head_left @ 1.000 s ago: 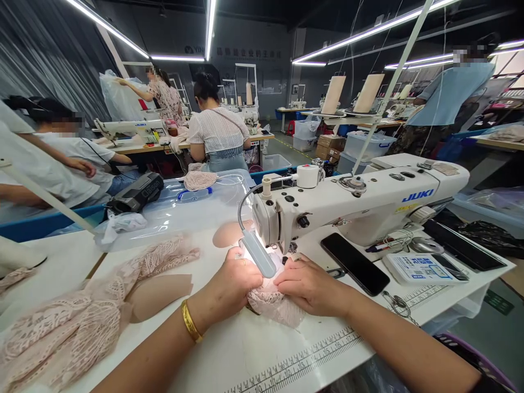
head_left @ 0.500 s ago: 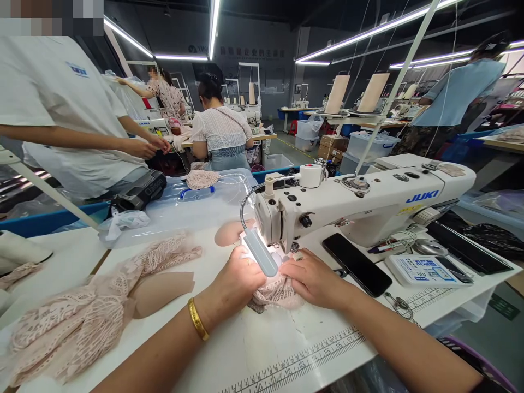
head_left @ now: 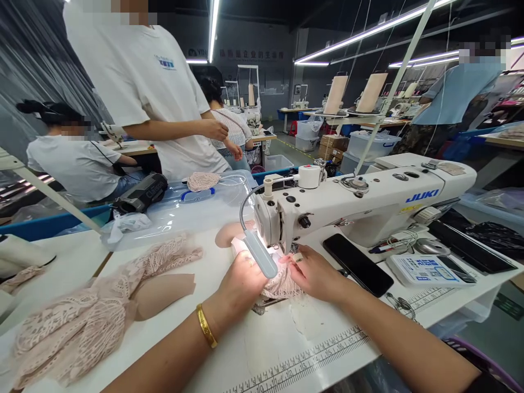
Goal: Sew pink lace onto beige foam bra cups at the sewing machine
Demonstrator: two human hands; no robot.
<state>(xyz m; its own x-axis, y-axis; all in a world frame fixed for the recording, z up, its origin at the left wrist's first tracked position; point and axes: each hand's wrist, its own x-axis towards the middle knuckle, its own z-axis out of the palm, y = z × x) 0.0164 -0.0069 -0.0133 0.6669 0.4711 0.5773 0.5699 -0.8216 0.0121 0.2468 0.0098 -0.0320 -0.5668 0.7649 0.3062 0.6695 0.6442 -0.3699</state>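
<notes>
My left hand (head_left: 244, 277) is closed on pink lace fabric (head_left: 282, 285) at the needle end of a white sewing machine (head_left: 360, 191). A grey lamp head (head_left: 261, 256) on a bendy metal neck hides its fingertips. On the other side of the same lace, my right hand (head_left: 317, 274) pinches the edge between thumb and fingers, close to the presser foot. A beige fabric piece (head_left: 227, 234) lies behind my left hand. More pink lace (head_left: 82, 322) is bunched on the table at left, with a beige cut piece (head_left: 166, 295) beside it.
A black phone (head_left: 358, 265) and a white-and-blue box (head_left: 423, 269) lie right of my right hand. A ruler strip (head_left: 303, 363) runs along the front edge. Behind the table stands a clear plastic bin (head_left: 184, 213). A person in white (head_left: 151, 98) stands beyond it.
My right fingers have drawn together into a pinch on the lace, and my left hand has shifted slightly. The standing person in white has moved right, revealing a seated person at left.
</notes>
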